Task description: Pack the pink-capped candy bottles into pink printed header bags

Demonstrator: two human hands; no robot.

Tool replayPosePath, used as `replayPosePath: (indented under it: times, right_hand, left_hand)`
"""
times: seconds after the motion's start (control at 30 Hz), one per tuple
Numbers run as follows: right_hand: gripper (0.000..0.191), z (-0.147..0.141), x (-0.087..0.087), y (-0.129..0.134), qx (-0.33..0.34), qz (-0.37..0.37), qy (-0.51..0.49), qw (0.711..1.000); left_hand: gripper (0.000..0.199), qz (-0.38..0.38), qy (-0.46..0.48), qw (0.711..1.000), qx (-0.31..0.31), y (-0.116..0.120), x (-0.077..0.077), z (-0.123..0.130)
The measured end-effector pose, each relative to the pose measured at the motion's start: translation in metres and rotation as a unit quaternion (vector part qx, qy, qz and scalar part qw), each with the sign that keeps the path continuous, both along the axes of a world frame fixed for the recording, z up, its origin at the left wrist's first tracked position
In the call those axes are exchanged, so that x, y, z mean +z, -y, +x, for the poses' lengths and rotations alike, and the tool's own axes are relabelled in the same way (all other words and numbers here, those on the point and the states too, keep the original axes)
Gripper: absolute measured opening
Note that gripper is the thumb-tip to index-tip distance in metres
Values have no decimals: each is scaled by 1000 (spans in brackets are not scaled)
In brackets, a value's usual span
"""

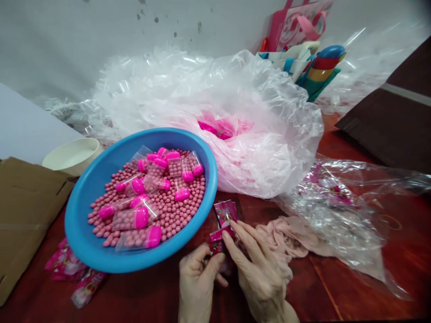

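Just in front of the blue basin, my left hand (200,273) pinches the lower left of a small glossy pink printed packet (216,241) between curled fingers and thumb. From the right, my right hand (257,262) reaches over the same packet, its long fingers pressed on the packet's upper edge; its thumb is hidden. Behind the fingertips, a second pink printed piece (225,211) lies on the table. The blue basin (210,179) holds many pink beads (183,213) and several clear containers with bright pink caps (139,217), filled with beads.
A large translucent bag (256,157) with pink caps inside stands behind the basin. Right lie a beige cloth (286,237) and a clear bag (350,242). Pink packets (65,264), cardboard (27,215) and a cream bowl (72,154) are left. A dark box (393,112) stands far right.
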State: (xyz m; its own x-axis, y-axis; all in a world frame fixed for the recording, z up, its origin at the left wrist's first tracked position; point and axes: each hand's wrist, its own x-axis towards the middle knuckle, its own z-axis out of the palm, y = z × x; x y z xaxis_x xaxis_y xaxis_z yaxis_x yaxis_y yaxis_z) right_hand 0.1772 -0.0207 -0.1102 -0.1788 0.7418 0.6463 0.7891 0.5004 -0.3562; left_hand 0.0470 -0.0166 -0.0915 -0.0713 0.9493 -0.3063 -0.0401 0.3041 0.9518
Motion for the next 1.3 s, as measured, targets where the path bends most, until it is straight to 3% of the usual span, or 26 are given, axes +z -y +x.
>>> replayPosePath:
  times: [0.17,0.47,0.6,0.73,0.87,1.0,1.07,1.17,1.23,1.3]
  right_hand:
    - [27,-6,-3,2,0,1,-28,1000]
    - [13,-10,-1,6,17,7,-96,995]
    - [21,-7,-4,8,6,-34,-101,994]
    - [20,-5,-1,2,-10,-80,-121,989]
    - [16,-3,6,-1,-13,-108,-185,977]
    - [10,3,10,5,-40,-166,-261,950]
    - [6,5,12,9,-56,-186,-293,936]
    - [3,5,15,13,-64,-203,-323,922]
    - [2,1,17,15,-56,-214,-331,917]
    - [3,-4,18,16,-45,-223,-329,916]
  left_hand:
    - [12,-31,30,999,-28,0,0,-5]
    - [11,-60,-6,998,-14,2,-3,-11]
    - [8,-93,-41,994,-36,5,-8,-26]
    - [19,-104,-69,991,-45,12,-14,-38]
    - [45,-23,-211,977,-8,18,-17,-37]
    - [37,94,-317,943,26,22,-11,-34]
    - [35,103,-300,947,57,24,-2,-32]
    - [39,38,-161,981,97,23,9,-23]
    - [44,-25,-43,991,123,19,10,-10]
    - [47,-64,8,987,149,13,6,4]
